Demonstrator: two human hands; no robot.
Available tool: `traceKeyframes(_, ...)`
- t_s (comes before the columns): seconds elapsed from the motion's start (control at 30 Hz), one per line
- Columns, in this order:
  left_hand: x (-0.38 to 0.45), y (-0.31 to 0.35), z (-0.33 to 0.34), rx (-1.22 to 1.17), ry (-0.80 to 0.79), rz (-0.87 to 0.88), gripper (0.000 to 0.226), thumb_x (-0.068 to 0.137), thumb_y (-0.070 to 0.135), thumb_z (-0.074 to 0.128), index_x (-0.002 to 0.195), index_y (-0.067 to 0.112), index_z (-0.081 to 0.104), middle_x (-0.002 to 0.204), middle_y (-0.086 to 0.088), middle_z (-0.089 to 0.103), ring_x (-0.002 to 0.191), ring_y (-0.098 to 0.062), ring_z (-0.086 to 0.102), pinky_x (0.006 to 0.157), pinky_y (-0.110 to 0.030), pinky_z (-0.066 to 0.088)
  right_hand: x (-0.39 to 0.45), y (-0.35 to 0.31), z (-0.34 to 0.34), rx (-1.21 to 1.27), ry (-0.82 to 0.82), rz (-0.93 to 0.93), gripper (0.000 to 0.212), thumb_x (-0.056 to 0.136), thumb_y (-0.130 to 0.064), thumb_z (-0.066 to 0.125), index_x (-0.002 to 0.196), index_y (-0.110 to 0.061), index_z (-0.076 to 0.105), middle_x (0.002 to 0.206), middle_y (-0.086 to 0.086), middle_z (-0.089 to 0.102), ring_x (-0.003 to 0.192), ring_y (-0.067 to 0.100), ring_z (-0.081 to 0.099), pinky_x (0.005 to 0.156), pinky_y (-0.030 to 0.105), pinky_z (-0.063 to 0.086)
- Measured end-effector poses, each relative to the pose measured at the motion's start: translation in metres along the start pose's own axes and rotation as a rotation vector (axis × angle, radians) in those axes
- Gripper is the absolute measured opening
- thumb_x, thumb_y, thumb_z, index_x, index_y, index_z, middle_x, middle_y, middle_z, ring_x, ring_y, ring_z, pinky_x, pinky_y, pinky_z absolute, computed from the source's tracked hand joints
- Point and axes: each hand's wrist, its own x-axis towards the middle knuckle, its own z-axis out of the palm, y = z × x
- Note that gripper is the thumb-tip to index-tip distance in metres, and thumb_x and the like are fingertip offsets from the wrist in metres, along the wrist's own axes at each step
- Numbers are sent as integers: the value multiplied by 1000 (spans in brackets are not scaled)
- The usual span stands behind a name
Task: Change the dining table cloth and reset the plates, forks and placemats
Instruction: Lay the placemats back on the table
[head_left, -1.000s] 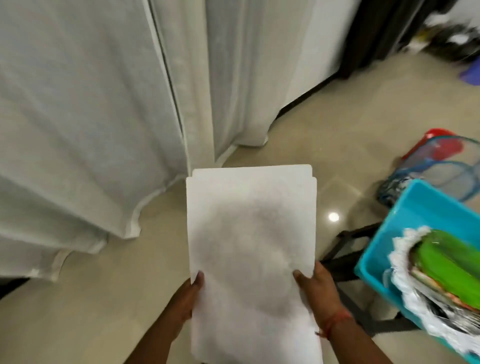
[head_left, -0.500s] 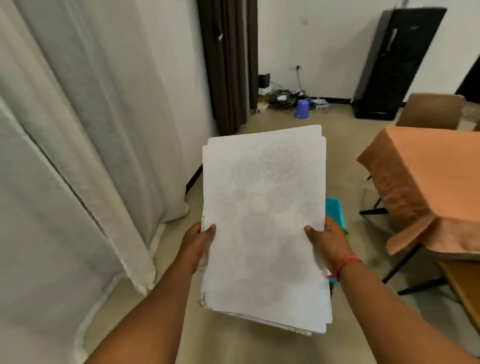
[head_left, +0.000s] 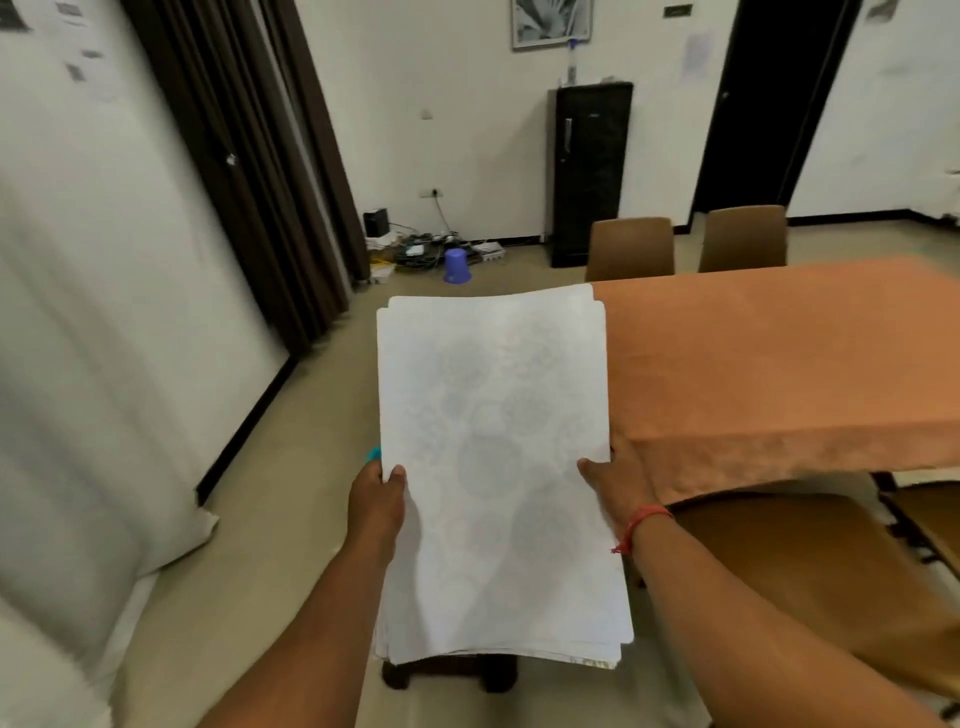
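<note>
I carry a stack of white placemats (head_left: 498, 467), held flat in front of me with their pale undersides up. My left hand (head_left: 376, 501) grips the stack's left edge, thumb on top. My right hand (head_left: 621, 480), with a red thread on the wrist, grips the right edge the same way. The dining table (head_left: 779, 364) stands to the right under an orange cloth, its bare top showing no plates or forks. The stack's far right corner overlaps the table's near corner in the view.
Brown chairs stand behind the table (head_left: 631, 249) and at its near side (head_left: 810, 566). A black cabinet (head_left: 589, 171), a purple stool (head_left: 457, 266) and cables lie by the far wall. White and dark curtains (head_left: 244, 171) hang on the left.
My view has swung up and to the right, from the curtain and a blue tub to the room and the orange table. Both hands keep the same hold on the placemats.
</note>
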Motion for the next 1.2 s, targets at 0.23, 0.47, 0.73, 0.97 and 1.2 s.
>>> traceKeyframes(0.23, 5, 47, 139, 25, -56, 21, 21, 99, 14, 54, 114, 3, 62, 112, -17, 66, 106, -35, 61, 93, -40, 47, 74, -6, -117, 12, 81, 37, 42, 94, -6, 62, 134, -11, 53, 128, 9, 63, 112, 28, 62, 100, 46, 51)
traceKeyframes(0.47, 66, 75, 268, 44, -178, 40, 25, 99, 19, 56, 119, 7, 63, 113, -10, 66, 105, -30, 60, 98, -43, 48, 152, 21, -178, -80, 236, 142, 62, 93, -25, 67, 147, -10, 40, 147, 8, 48, 133, 30, 47, 111, 46, 41)
traceKeyframes(0.73, 127, 99, 410, 22, -453, -48, 18, 93, 21, 67, 97, 4, 62, 92, -10, 67, 81, -23, 58, 72, -30, 45, 241, 37, -240, -194, 504, 260, 41, 92, -19, 69, 129, -6, 57, 125, 13, 64, 109, 30, 59, 100, 46, 50)
traceKeyframes(0.97, 157, 109, 501, 19, -522, -130, 25, 98, 33, 59, 82, 14, 54, 82, -1, 55, 73, -16, 48, 73, -29, 39, 299, 67, -289, -166, 649, 378, 48, 92, -16, 69, 135, -6, 51, 131, 16, 58, 119, 37, 55, 105, 51, 45)
traceKeyframes(1.2, 184, 130, 564, 221, -447, -63, 27, 101, 22, 50, 74, 19, 48, 78, -4, 52, 73, -20, 48, 71, -29, 36, 367, 83, -324, -104, 656, 450, 42, 93, -13, 67, 131, -7, 53, 124, 15, 61, 112, 35, 55, 101, 44, 45)
